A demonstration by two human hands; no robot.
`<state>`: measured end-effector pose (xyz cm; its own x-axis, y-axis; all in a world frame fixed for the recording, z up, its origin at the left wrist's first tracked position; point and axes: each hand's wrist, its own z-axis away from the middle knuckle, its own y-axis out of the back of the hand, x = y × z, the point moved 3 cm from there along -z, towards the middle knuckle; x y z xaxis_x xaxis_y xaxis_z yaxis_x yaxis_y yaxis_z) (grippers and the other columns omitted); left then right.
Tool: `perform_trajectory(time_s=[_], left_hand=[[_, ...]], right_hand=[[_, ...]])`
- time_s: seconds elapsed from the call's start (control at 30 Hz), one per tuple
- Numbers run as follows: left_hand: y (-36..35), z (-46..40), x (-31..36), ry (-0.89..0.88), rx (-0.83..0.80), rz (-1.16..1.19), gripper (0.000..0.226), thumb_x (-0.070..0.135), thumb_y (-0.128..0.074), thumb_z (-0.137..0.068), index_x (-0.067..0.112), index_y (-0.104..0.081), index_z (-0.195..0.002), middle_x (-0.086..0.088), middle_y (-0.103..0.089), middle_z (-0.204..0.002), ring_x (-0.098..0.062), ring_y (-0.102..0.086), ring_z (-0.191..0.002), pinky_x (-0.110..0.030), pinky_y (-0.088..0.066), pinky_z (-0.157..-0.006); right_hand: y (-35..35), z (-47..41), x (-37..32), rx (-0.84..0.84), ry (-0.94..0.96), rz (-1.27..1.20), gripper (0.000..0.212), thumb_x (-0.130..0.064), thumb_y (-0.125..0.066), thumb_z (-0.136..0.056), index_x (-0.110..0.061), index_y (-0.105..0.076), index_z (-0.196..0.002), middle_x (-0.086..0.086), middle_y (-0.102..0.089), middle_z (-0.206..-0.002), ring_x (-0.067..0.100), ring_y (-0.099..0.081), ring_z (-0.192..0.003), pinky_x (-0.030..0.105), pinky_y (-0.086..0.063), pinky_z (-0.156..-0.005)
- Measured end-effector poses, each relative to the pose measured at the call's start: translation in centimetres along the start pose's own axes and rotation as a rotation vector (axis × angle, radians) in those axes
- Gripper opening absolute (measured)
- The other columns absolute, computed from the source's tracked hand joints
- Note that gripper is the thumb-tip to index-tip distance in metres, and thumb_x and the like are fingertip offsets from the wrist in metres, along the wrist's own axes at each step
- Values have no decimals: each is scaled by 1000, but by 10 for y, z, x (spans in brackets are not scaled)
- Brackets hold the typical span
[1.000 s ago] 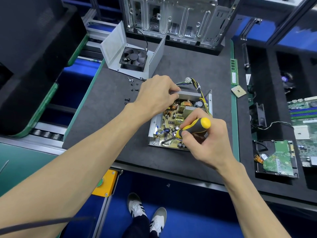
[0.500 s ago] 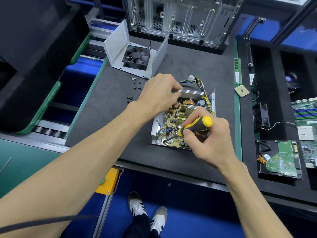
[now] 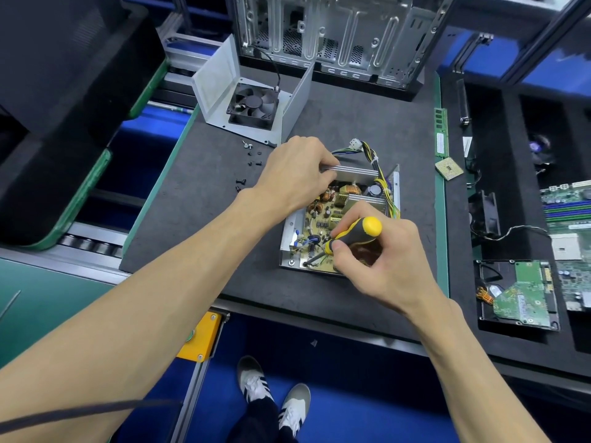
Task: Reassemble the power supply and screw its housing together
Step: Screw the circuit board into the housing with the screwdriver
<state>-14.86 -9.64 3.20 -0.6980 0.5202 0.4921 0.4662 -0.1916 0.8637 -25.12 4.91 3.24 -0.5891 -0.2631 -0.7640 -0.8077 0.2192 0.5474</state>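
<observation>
The power supply base (image 3: 287,233), a metal tray with its circuit board (image 3: 323,215) inside, lies open on the black mat. My left hand (image 3: 295,174) grips the aluminium heatsink (image 3: 351,170) at the board's far edge. My right hand (image 3: 380,260) holds a yellow-and-black screwdriver (image 3: 358,233), its tip down at the board's near left corner. The grey housing cover with its black fan (image 3: 252,107) lies upturned at the back left. Several loose black screws (image 3: 251,158) lie between the cover and the base. A cable bundle (image 3: 371,155) leaves the base's far side.
An empty computer case (image 3: 335,36) stands at the back. A memory stick (image 3: 440,131) and a processor chip (image 3: 448,168) lie by the mat's right edge. A foam tray on the right holds a hard drive (image 3: 518,292) and a motherboard (image 3: 569,225). A black bin (image 3: 57,91) sits left.
Both hands keep their hold. The screwdriver stays at the near left corner of the board. The view has shifted slightly.
</observation>
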Motion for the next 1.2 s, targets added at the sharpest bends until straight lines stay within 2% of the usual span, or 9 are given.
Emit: perform_trajectory(time_s=[0.13, 0.27, 0.47, 0.6, 0.73, 0.87, 1.03, 1.1, 1.2], left_hand=[[0, 0, 0, 17, -10, -22, 18, 23, -63, -90, 18, -79, -94, -9, -76, -93, -33, -63, -99, -44, -53, -79], [2, 0, 0, 11, -9, -8, 18, 24, -63, -89, 21, -79, -95, -7, -77, -94, -32, -64, -99, -44, -53, -80], [2, -1, -1, -25, -53, -70, 19, 24, -59, -91, 19, -77, -95, -3, -71, -79, -31, -61, -90, -36, -49, -68], [23, 5, 1, -81, -126, 18, 31, 22, -54, -99, 18, -71, -125, -6, -70, -121, -26, -57, -121, -40, -46, -100], [77, 26, 17, -82, 79, 148, 44, 52, -44, -101, 18, -66, -82, 6, -59, -70, -12, -55, -71, -39, -48, -70], [102, 67, 48, -103, -171, -23, 57, 81, -44, -79, 25, -55, -72, 8, -55, -55, -8, -52, -59, -33, -42, -57], [108, 79, 57, -155, -308, -120, 22, 39, -69, -88, 22, -55, -90, 9, -58, -69, -8, -50, -66, -32, -42, -67], [113, 81, 57, -186, -346, -105, 17, 32, -72, -87, 24, -58, -92, 7, -60, -72, -5, -51, -68, -29, -40, -65], [114, 84, 58, -256, -393, -130, 15, 17, -69, -88, 26, -58, -93, 6, -63, -86, -14, -55, -80, -31, -44, -73]], right_hand=[[1, -3, -5, -15, 38, 101, 29, -36, -65, -88, -10, -56, -78, -7, -54, -60, 22, -47, -53, 37, -45, -49], [0, -12, -17, -7, 81, 183, 43, -44, -69, -90, -26, -33, -74, -12, -32, -52, 13, -33, -52, 35, -35, -46], [-3, -23, -22, -29, 49, 302, 50, -51, -72, -88, -25, -41, -59, -3, -47, -46, 23, -37, -52, 38, -44, -50], [-9, -27, -29, -49, 63, 376, 55, -52, -74, -85, -16, -48, -52, -3, -41, -43, 25, -35, -50, 36, -43, -47], [-15, -29, -33, -30, 61, 422, 63, -54, -74, -80, -24, -29, -49, -8, -29, -42, 21, -30, -47, 28, -30, -43], [-22, -33, -25, -121, -69, 432, 55, -54, -69, -84, -21, -38, -52, -4, -40, -46, 27, -47, -52, 32, -29, -49], [-20, -29, -28, -119, -56, 354, 53, -68, -48, -73, -23, -30, -53, -2, -38, -45, 27, -44, -52, 33, -29, -49], [-15, -24, -23, -133, -95, 266, 53, -73, -56, -73, -23, -39, -64, -5, -42, -48, 17, -44, -52, 32, -35, -51], [-8, -19, -19, -203, -96, -13, 30, -51, -73, -82, -33, -50, -89, -8, -52, -58, 13, -47, -55, 34, -44, -58]])
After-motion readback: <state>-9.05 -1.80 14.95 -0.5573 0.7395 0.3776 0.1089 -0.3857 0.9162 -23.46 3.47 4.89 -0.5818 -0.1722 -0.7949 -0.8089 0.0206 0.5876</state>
